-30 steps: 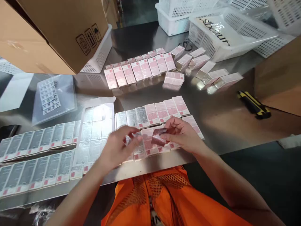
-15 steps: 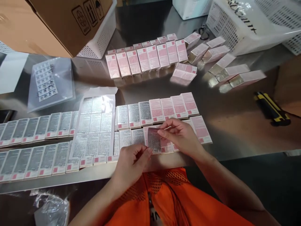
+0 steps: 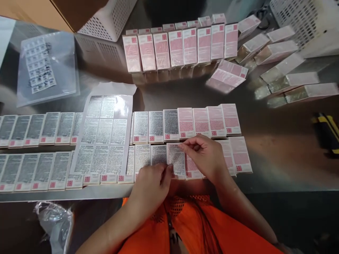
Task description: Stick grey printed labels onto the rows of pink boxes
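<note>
Both hands pinched one printed sticker (image 3: 176,159): right hand (image 3: 206,157) at its top corner, left hand (image 3: 152,187) at the bottom edge; it lay over a pink box (image 3: 191,168); squaring edges first seemed wisest

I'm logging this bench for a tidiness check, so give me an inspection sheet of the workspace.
Surface: shiny metal table, reflective, mostly covered.
Job's things: two near rows of flat pink boxes; those on the left carry grey printed labels. Label sheet lies over the rows. One label is being pressed on a near-row box.
Clutter: clear bag of small labels; loose boxes far right; yellow-black cutter; crumpled plastic below the table edge.
Hands: left hand on the label's lower edge; right hand pinching its upper corner.
Cables: nothing seen.
Surroundings: white perforated baskets, a cardboard box, an upright far row of boxes.
</note>
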### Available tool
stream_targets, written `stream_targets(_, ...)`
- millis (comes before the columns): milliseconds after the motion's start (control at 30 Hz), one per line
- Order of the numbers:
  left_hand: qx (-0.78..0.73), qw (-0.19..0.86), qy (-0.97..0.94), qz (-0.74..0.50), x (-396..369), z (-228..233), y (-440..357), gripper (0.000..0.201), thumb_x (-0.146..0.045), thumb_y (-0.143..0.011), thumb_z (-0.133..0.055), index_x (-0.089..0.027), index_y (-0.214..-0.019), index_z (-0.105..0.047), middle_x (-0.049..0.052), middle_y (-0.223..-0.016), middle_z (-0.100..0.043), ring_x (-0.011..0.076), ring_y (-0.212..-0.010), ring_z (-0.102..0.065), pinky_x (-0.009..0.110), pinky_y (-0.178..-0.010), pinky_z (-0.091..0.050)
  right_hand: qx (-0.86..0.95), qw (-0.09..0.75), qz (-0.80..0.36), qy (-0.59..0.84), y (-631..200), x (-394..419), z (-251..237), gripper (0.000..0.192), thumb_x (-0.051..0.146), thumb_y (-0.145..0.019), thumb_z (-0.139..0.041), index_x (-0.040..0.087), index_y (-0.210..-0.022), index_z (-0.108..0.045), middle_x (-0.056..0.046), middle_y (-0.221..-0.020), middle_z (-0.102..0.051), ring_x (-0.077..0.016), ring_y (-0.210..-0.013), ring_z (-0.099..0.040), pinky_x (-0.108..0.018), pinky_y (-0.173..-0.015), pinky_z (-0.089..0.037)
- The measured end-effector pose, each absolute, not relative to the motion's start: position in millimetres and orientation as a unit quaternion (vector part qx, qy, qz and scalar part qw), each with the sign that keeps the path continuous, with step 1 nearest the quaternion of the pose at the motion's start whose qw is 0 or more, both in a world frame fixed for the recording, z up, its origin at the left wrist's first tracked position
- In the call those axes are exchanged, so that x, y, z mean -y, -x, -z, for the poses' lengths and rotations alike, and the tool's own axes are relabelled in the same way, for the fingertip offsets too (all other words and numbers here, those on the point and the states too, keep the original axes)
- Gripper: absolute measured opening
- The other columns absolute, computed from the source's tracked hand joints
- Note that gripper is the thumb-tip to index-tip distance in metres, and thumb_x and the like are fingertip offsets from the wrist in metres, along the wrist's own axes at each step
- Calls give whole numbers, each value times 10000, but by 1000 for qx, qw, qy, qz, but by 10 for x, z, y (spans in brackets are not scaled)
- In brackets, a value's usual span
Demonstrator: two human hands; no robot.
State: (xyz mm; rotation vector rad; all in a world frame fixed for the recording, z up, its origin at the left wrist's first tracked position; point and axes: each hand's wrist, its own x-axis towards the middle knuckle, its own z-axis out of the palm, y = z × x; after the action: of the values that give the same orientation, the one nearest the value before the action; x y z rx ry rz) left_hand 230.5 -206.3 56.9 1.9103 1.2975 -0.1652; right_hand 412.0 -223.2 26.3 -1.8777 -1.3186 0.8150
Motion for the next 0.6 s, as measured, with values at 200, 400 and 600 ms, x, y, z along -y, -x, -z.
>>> stream_targets(200, -517, 399, -753, 78, 2049, -524, -2300, 411, -326, -965, -387, -193, -662, -632, 48, -591, -668, 190, -536, -606, 307, -532, -288, 527, 324, -266, 739, -4067, 2249, -209, 182, 375, -844, -690, 222, -749, -669, 8, -713, -646, -130, -610, -564, -269, -570, -429)
stream_targets(400, -518, 411, -742, 107, 2018, -526, -2310, 420, -342, -962, -370, -190, -686, -649, 65, -634, -691, 204, -567, -617, 318, -545, -264, 555, 330, -226, 729, -4049, 2233, -218, 150, 316, -853, -688, 203, -758, -659, 7, -679, -618, -121, -599, -550, -260, -563, -423)
stream_targets(600, -528, 428, -724, 119, 1993, -534, -2323, 404, -335, -959, -379, -191, -700, -653, 55, -646, -689, 192, -589, -608, 317, -567, -256, 565, 319, -213, 730, -4029, 2229, -244, 158, 299, -855, -682, 189, -743, -662, 9, -683, -622, -111, -586, -537, -249, -558, -425)
